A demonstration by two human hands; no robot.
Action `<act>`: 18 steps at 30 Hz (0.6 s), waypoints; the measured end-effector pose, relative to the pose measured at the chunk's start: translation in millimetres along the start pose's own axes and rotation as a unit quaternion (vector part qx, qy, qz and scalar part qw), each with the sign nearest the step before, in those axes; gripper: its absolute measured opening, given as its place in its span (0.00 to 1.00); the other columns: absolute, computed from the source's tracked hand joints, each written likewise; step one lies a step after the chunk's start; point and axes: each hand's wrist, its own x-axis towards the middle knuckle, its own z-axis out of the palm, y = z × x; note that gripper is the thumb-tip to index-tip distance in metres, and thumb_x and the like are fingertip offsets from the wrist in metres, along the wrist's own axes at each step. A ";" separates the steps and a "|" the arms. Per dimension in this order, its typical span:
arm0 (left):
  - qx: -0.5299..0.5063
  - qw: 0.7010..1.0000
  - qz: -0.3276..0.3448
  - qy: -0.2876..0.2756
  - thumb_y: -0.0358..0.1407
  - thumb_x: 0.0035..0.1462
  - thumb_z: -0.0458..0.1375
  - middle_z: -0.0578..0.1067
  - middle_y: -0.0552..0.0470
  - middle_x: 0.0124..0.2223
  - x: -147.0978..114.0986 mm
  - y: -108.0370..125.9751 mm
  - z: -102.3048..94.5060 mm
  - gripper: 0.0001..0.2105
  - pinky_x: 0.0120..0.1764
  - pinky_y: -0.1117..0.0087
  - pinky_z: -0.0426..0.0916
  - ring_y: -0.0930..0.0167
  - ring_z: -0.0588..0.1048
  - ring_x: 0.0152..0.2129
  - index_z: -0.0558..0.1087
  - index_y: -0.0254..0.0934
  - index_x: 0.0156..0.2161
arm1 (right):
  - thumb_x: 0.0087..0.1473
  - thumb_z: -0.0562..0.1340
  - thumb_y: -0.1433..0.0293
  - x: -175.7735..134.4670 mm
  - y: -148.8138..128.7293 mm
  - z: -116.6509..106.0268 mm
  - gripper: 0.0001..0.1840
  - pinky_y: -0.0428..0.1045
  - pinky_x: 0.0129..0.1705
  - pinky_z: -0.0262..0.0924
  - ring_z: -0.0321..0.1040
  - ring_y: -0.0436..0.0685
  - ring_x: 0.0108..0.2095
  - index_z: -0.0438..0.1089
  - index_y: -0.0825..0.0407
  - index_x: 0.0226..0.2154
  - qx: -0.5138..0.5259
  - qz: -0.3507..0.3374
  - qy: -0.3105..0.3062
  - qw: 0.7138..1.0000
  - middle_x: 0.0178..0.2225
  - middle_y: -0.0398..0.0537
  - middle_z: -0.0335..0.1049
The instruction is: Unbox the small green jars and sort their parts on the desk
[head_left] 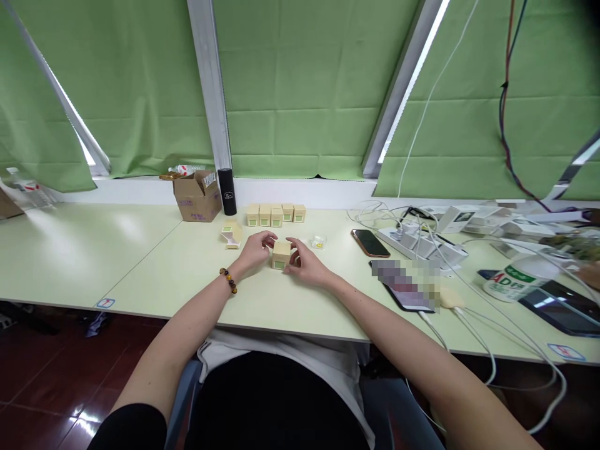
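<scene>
A small cardboard box (pixel 281 256) with a green-and-white label on its front stands upright on the table in front of me. My right hand (pixel 307 262) is at its right side, with the thumb low by the front and the fingers up at the back corner. On the other side, my left hand (pixel 255 250) has curved fingers beside the back left corner; whether they touch it I cannot tell. An unfolded small carton (pixel 231 234) lies left of my left hand. A small clear plastic packet (pixel 319 242) with something yellow in it lies beyond my right hand.
Several matching small boxes (pixel 276 215) stand behind. A larger cardboard box (pixel 197 197) and a black cylinder (pixel 227 192) are at the back left. At right are phones (pixel 370 242), a power strip with chargers (pixel 419 244), loose cables and a white bottle (pixel 520 278).
</scene>
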 end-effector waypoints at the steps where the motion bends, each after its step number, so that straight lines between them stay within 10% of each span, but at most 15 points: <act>1: -0.009 1.000 -0.004 0.002 0.20 0.44 0.53 0.81 0.48 0.38 0.0 -0.5 0.6 0.22 0.42 0.67 0.76 0.67 0.81 0.36 0.77 0.35 0.44 | 0.51 0.70 0.69 1.6 2.6 -0.8 0.46 0.54 0.42 0.72 0.73 0.54 0.38 0.53 0.45 0.68 0.009 0.001 0.000 1.000 0.56 0.53 0.64; 10: -0.017 0.999 -0.037 -0.033 0.23 0.42 0.55 0.78 0.52 0.32 -0.5 -4.3 1.2 0.21 0.36 0.68 0.72 0.69 0.77 0.28 0.75 0.36 0.44 | 0.53 0.60 0.72 11.4 17.9 -2.9 0.23 0.52 0.37 0.68 0.69 0.53 0.31 0.62 0.48 0.53 -0.006 0.028 0.069 0.997 0.37 0.42 0.67; 18: 0.057 0.996 -0.013 -0.065 0.27 0.43 0.63 0.78 0.43 0.53 -4.1 8.5 -6.2 0.36 0.58 0.54 0.70 0.59 0.76 0.52 0.68 0.40 0.62 | 0.45 0.65 0.75 9.1 8.8 -4.7 0.31 0.51 0.37 0.69 0.72 0.52 0.33 0.60 0.46 0.53 0.039 0.051 0.037 0.997 0.44 0.44 0.67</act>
